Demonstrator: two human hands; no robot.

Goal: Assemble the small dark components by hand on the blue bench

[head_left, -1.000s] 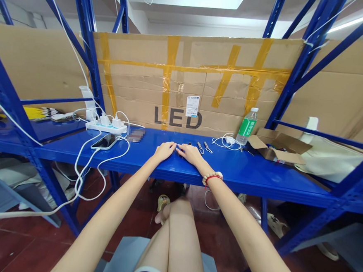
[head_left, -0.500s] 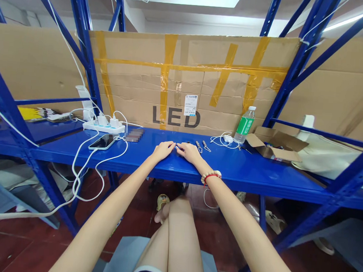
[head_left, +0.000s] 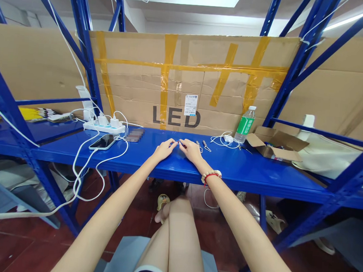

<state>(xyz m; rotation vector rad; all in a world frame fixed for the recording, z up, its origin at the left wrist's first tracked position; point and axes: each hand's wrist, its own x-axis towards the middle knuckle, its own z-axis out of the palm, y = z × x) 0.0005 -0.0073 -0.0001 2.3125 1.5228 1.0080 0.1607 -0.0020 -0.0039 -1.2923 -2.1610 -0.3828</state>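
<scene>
Over the blue tabletop [head_left: 154,167], my left hand [head_left: 165,149] and my right hand [head_left: 190,150] meet near the middle, their fingertips almost touching. Both hands have their fingers curled in a pinch. A tiny dark item shows between the fingertips, too small to name. Just beyond my right hand lie two small metal pieces with wire loops; one loop piece [head_left: 206,146] is in full view, the other is partly hidden behind the hand. My right wrist wears a beaded bracelet and a red cord.
At left a power strip [head_left: 90,125] with white chargers and cables stands near a phone [head_left: 102,142]. To the right are a coiled white cable [head_left: 220,142], a water bottle [head_left: 244,126] and an open cardboard box [head_left: 281,153]. A cardboard panel [head_left: 135,87] closes the back.
My right hand has shifted slightly and its fingers have lifted and turned, covering more of the nearer metal loop piece. My left hand stays almost in place, its fingers a little raised.
</scene>
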